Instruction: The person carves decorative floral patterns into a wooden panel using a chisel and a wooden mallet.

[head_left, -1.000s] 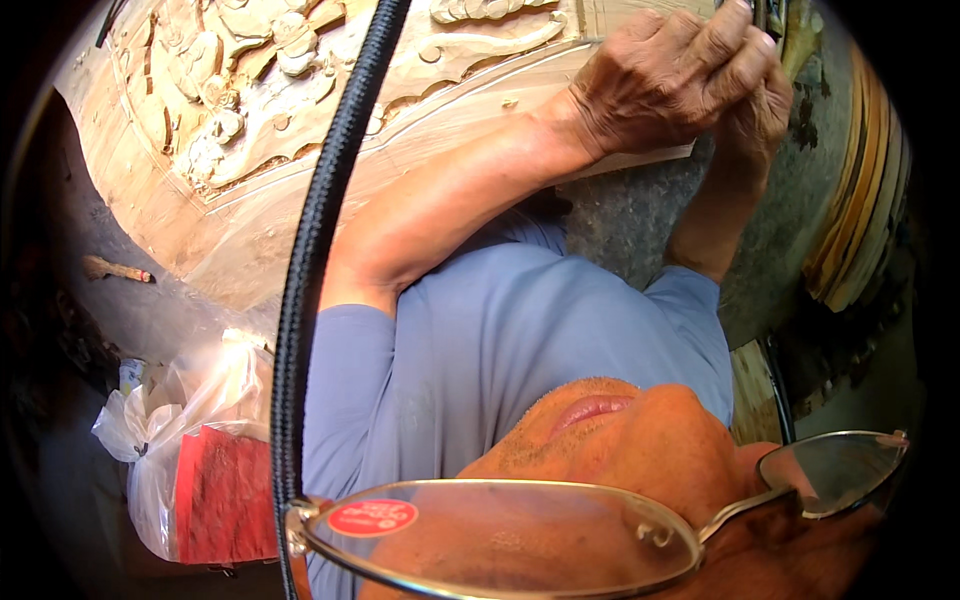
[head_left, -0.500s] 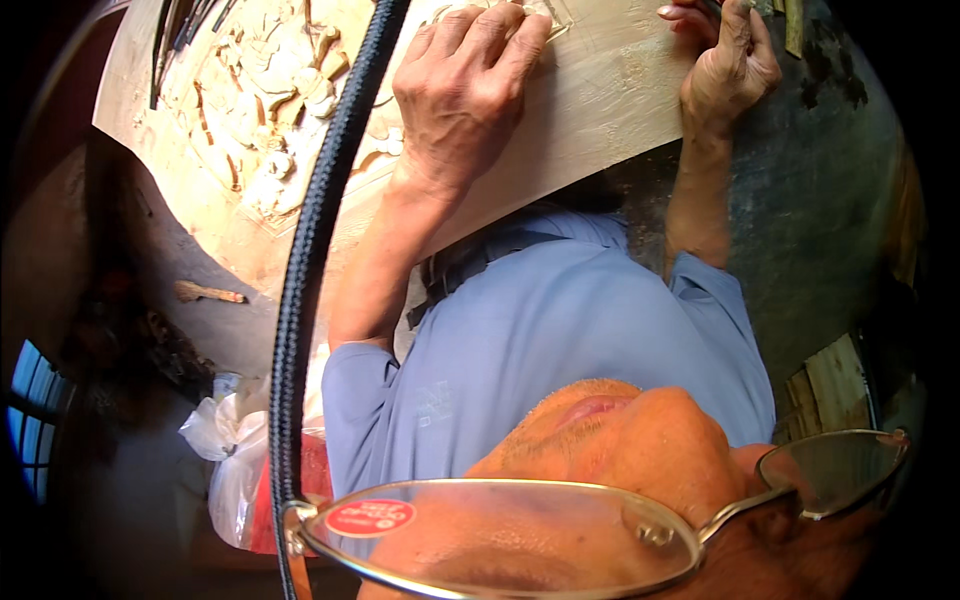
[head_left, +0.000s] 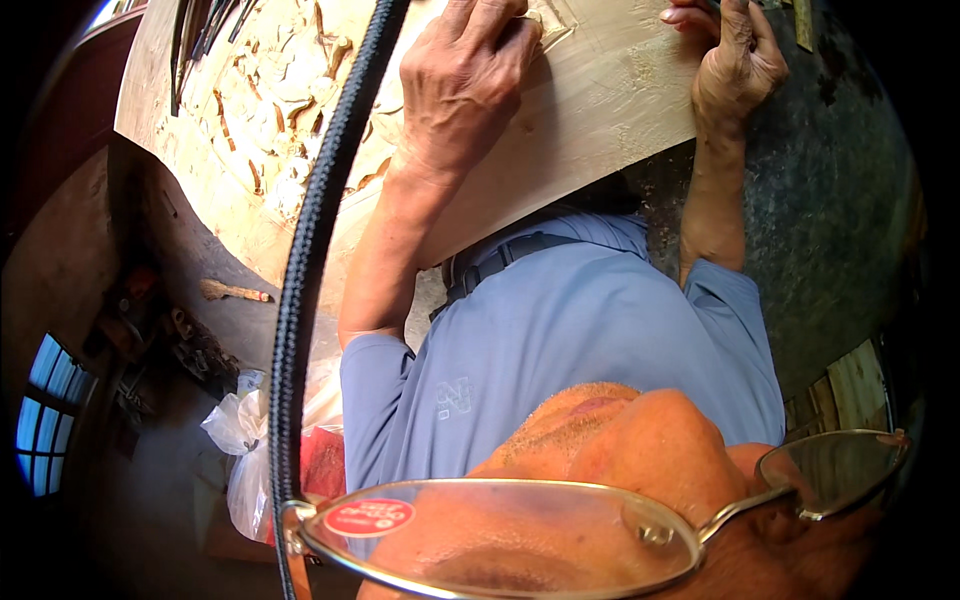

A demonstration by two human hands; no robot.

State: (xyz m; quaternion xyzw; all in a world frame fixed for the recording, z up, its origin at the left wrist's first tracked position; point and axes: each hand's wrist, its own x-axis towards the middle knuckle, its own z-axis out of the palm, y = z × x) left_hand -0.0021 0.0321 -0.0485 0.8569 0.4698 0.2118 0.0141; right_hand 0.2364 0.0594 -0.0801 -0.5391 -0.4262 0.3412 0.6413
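A pale wooden panel (head_left: 600, 130) with carved relief lies in front of me. My left hand (head_left: 465, 95) rests on it, fingers curled in toward the upper edge of the picture. Whatever those fingers hold is out of sight. Right of it, beyond a bare stretch of wood, my right hand (head_left: 738, 75) is bent closed by the panel's right side. A dark bit of something shows between its fingers, cut off by the picture's edge. The carved relief (head_left: 285, 100), with raised curling shapes and deep gaps, lies left of my left hand.
Several thin dark rods (head_left: 205, 40) lie at the panel's far left. A black braided cord (head_left: 318, 210) crosses the view. A wood scrap (head_left: 235, 291) lies below the panel's left edge, above a clear plastic bag (head_left: 240, 430) and something red (head_left: 322, 465). Boards (head_left: 855, 390) stand at lower right.
The whole view has shifted, so panel and floor sit further right. My left hand appears slightly higher, its fingertips now beyond the upper edge. My right hand keeps its closed pose.
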